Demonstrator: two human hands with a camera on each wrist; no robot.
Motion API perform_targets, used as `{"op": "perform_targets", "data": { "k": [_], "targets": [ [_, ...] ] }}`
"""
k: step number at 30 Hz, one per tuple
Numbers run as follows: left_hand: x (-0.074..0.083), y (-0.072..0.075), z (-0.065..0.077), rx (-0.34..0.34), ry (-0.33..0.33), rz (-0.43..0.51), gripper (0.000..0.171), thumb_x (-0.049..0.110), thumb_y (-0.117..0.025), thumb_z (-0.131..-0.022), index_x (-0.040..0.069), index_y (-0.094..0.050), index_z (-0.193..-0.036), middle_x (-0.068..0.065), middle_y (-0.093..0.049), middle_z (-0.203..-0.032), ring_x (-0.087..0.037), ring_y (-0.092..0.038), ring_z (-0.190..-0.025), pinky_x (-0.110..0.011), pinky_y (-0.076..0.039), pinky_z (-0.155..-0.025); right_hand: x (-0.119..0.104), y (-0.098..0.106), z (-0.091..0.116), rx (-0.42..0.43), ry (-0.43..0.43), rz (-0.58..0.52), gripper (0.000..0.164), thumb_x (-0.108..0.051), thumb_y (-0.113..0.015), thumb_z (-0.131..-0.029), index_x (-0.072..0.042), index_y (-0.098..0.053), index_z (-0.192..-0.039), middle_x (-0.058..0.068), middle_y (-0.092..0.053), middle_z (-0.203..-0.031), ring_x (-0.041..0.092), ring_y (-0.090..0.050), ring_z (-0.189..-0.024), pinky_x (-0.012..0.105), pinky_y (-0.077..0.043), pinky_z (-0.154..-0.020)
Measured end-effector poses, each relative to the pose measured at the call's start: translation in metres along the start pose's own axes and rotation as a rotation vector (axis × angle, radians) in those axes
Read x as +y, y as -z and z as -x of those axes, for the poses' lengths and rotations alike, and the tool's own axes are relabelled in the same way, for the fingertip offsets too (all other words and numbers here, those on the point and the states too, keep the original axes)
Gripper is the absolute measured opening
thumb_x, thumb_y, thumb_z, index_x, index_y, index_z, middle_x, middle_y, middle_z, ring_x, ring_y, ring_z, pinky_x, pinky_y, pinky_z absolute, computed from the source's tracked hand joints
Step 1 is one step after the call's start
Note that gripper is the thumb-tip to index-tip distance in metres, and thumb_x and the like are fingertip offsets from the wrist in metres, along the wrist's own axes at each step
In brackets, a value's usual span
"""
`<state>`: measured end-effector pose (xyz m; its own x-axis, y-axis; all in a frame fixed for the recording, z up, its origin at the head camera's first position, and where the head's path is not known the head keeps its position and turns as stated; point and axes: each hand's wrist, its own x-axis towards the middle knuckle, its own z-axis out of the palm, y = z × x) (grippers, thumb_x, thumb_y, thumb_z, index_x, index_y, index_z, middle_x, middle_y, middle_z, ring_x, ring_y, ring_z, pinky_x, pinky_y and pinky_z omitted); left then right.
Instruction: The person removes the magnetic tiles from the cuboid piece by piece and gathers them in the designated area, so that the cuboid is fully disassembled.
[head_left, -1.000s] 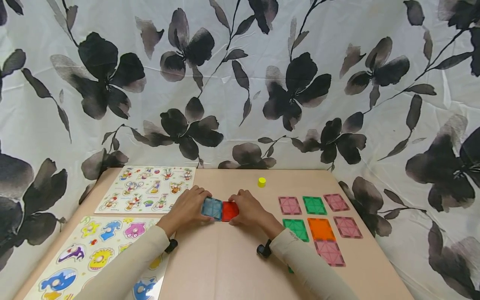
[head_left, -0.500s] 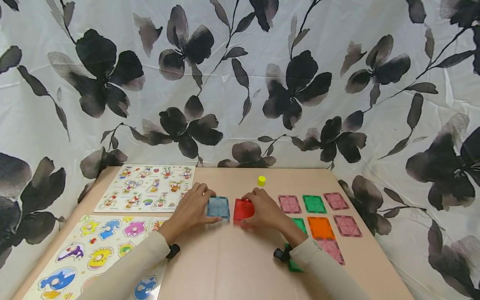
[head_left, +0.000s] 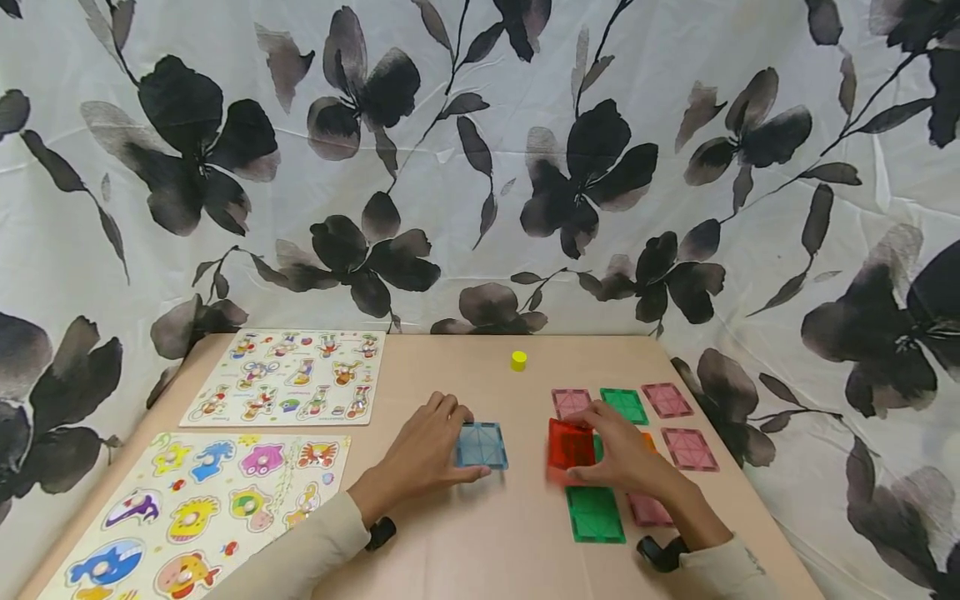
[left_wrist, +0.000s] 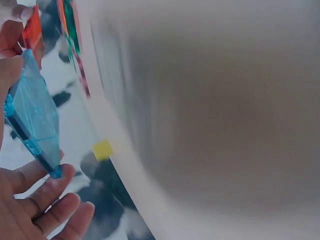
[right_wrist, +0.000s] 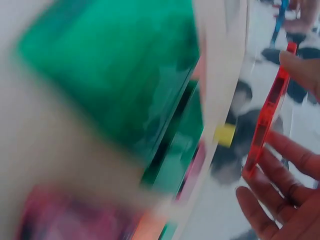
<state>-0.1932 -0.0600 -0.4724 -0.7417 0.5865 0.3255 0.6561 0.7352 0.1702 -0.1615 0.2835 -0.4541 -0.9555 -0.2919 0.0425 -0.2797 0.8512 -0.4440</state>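
My left hand [head_left: 423,450] pinches a clear blue square magnetic tile [head_left: 482,446] between thumb and fingers, over the middle of the table. In the left wrist view the blue tile [left_wrist: 37,112] stands on edge between thumb and fingertips. A red square magnetic tile [head_left: 570,446] is gripped by my right hand [head_left: 626,450], raised in front of the tiles on the right. The right wrist view shows the red tile [right_wrist: 270,110] edge-on, held by thumb and fingertips. The two tiles are apart.
Pink, green and orange tiles lie in rows at the right, among them a green tile [head_left: 596,515] and a pink tile [head_left: 688,450]. Two picture boards, an upper one [head_left: 281,379] and a lower one [head_left: 191,492], lie at left. A yellow cylinder [head_left: 518,361] stands at the back.
The blue and red tiles, side by side a second ago, have come apart. My right hand has carried the red tile right, over the laid tiles; my left hand has shifted right with the blue one.
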Motion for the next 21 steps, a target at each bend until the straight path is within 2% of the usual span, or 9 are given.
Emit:
{"op": "perform_targets", "data": {
  "k": [5,10,15,18,21],
  "targets": [
    [0.022,-0.007,0.002,-0.058,-0.047,0.037,0.077,0.074,-0.075,-0.084,0.01,-0.067,-0.125,-0.003,-0.062,-0.117,-0.018,-0.049,-0.108,-0.034,-0.052,-0.09,0.032,0.018,0.032,0.034,-0.006,-0.006,0.072,-0.043,-0.096,-0.075,-0.019,-0.067,-0.136,0.001,-0.061,-0.124,0.023,-0.062,-0.114,0.056,-0.063,-0.092],
    [0.039,-0.015,0.003,-0.097,-0.089,0.036,0.076,0.077,-0.07,-0.087,0.011,-0.067,-0.123,-0.001,-0.06,-0.114,-0.016,-0.048,-0.106,-0.03,-0.052,-0.087,0.063,0.034,0.062,0.046,-0.052,0.017,0.069,-0.04,-0.096,-0.073,-0.021,-0.067,-0.134,0.003,-0.063,-0.127,0.024,-0.063,-0.115,0.056,-0.063,-0.092],
    [0.05,-0.022,0.004,-0.115,-0.117,-0.006,0.075,0.078,-0.069,-0.087,0.012,-0.067,-0.12,0.0,-0.058,-0.107,-0.014,-0.045,-0.1,-0.024,-0.047,-0.079,0.09,0.048,0.083,0.016,-0.135,0.036,0.073,-0.041,-0.098,-0.07,-0.019,-0.068,-0.133,0.007,-0.064,-0.132,0.026,-0.063,-0.115,0.048,-0.063,-0.09],
    [0.055,-0.025,0.004,-0.131,-0.13,-0.042,0.075,0.079,-0.069,-0.085,0.012,-0.067,-0.118,0.001,-0.056,-0.104,-0.014,-0.043,-0.097,-0.022,-0.043,-0.074,0.105,0.053,0.094,-0.02,-0.199,0.027,0.076,-0.041,-0.097,-0.068,-0.016,-0.068,-0.134,0.007,-0.065,-0.127,0.025,-0.062,-0.112,0.046,-0.063,-0.088],
    [0.059,-0.027,0.005,-0.16,-0.127,-0.047,0.073,0.078,-0.071,-0.085,0.012,-0.066,-0.116,0.001,-0.052,-0.101,-0.014,-0.041,-0.096,-0.021,-0.04,-0.072,0.119,0.055,0.105,-0.027,-0.206,0.04,0.075,-0.039,-0.097,-0.067,-0.015,-0.069,-0.132,0.005,-0.065,-0.121,0.021,-0.062,-0.106,0.041,-0.062,-0.085]
  ]
}}
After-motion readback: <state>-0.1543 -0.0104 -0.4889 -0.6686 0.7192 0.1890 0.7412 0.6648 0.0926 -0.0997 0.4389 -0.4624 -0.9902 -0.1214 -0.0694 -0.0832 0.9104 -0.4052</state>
